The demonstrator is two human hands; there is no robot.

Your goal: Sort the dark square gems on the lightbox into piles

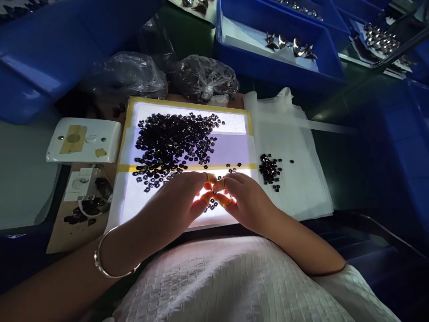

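Note:
My left hand (177, 197) and my right hand (248, 199) meet over the front of a lit white panel (134, 212) edged with yellow tape. Both are closed in a pinch, with yellow-orange covers on the thumbs and index fingers. A tiny black piece (215, 192) shows between the touching fingertips; its details are too small to tell. Several similar pieces (213, 204) lie just below the fingers. A large heap of small black pieces (170, 138) spreads over the panel's upper left. To the right, a smaller pile (269, 169) rests on white paper sheets (298, 188).
Left of the panel are a white switch plate (95, 129) and a small dish of dark bits (90, 208). Clear plastic bags (208, 76) sit behind it. At the back, a blue bin (268, 58) holds shiny metal parts (296, 47); another blue bin (36, 80) stands left.

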